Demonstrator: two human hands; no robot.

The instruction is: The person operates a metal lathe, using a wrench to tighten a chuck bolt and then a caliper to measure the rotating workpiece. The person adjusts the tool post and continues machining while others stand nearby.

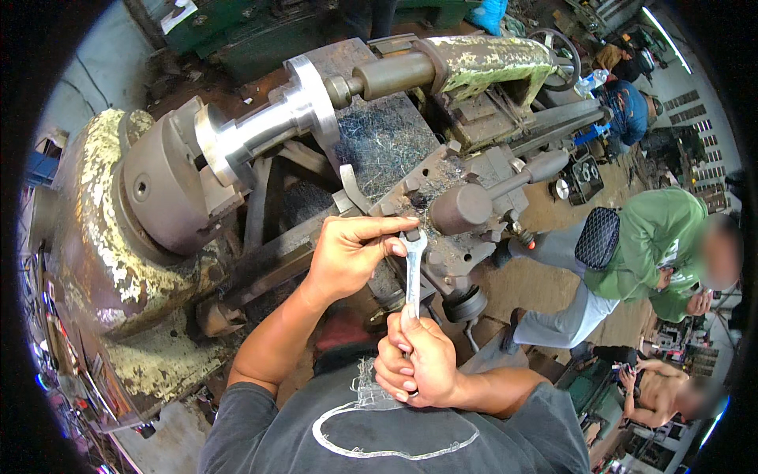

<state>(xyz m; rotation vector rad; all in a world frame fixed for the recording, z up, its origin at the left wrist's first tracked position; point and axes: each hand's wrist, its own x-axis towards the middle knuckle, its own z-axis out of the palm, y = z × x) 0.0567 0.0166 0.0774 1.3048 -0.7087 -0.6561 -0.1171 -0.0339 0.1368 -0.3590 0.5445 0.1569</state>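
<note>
A steel wrench point(413, 272) points away from my body, its ring-shaped head on or against a dark bolt head point(412, 235) at the near side of the lathe's tool post point(442, 182). Closed round the wrench's lower end is my right hand point(418, 359), held near my chest. My left hand point(351, 254) pinches at the wrench's head from the left, its index finger reaching over the bolt and the thumb below. How firmly the wrench sits on the bolt cannot be made out.
A shiny flanged metal workpiece point(272, 122) spans from the chuck point(170, 178) to the tailstock point(489, 63). Right of the bolt stands a round tool post handle point(505, 193). Metal chips point(379, 142) cover the carriage. A person in green point(655, 245) stands at right; others are farther off.
</note>
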